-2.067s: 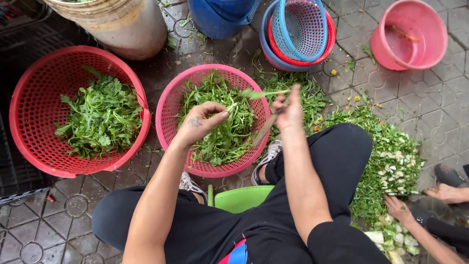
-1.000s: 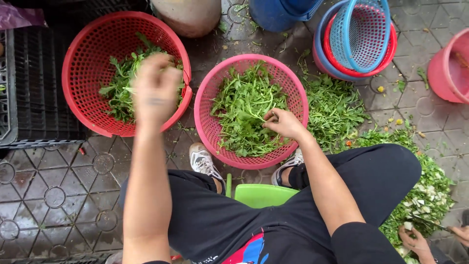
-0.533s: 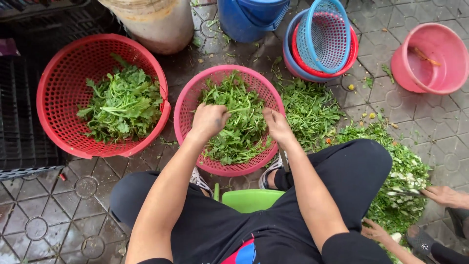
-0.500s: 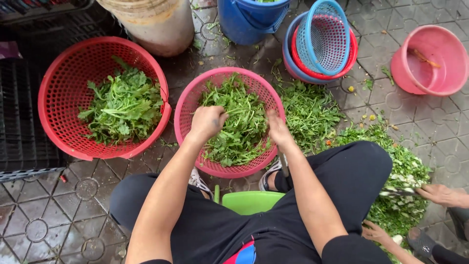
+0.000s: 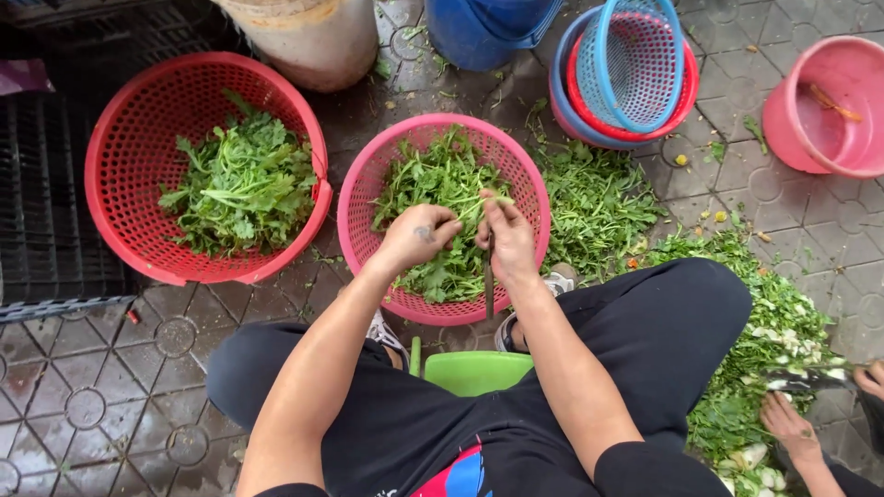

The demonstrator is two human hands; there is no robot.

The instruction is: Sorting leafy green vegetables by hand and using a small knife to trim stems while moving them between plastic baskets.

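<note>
Here, both hands meet over the round pink plastic basket (image 5: 364, 198) of leafy greens. The left hand (image 5: 416, 236) is curled with its fingers closed on a sprig, and the right hand (image 5: 505, 237) pinches the pale green stem (image 5: 498, 199) at its top; a long thin stalk (image 5: 488, 281) hangs down from that grip. The two hands nearly touch. The basket sits on the paved floor between the person's knees, just ahead of a bright green plastic stool (image 5: 474, 371). To the left stands a larger red plastic basket (image 5: 129, 166) holding more greens. Loose greens (image 5: 594, 198) lie heaped on the paving to the right, beneath stacked blue and red baskets (image 5: 631, 69). At the lower right, another person's hand (image 5: 790, 428) rests among trimmings.
</note>
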